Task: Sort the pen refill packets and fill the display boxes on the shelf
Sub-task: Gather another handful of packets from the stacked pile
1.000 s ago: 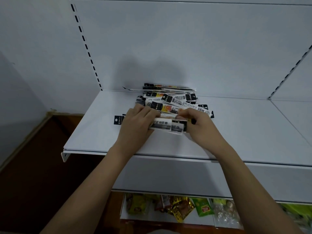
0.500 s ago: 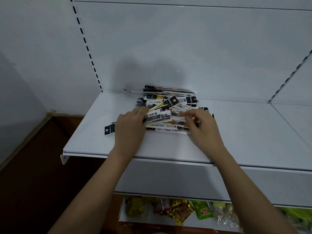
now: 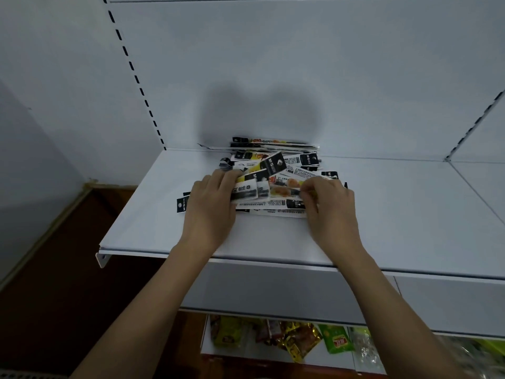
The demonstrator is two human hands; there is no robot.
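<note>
1. A white metal back panel [image 3: 273, 64] fills most of the view, with slotted uprights [image 3: 134, 75] running down at the left and at the far right; a soft shadow falls on it above the pile.
2. A pale wall [image 3: 35, 160] stands at the left, meeting a dark brown floor [image 3: 54, 283] along a light skirting strip.
3. The white shelf [image 3: 396, 214] juts out from the panel, its front lip running across the middle of the view and a bracket showing at its left corner.
4. A lower shelf [image 3: 207, 348] shows below, holding bright snack packets [image 3: 300, 340] in green, gold and red.
5. The pen refill packets [image 3: 273, 160] lie in a loose, overlapping heap at the back centre of the shelf, some stacked against the panel.
6. The left hand [image 3: 210, 206] rests on the left side of the heap, fingers curled around a black-and-white packet [image 3: 246, 191].
7. The right hand [image 3: 330, 206] pinches the right end of a packet with orange print [image 3: 284, 187].
8. One black-tipped packet [image 3: 182, 205] pokes out just left of the left hand.
</note>
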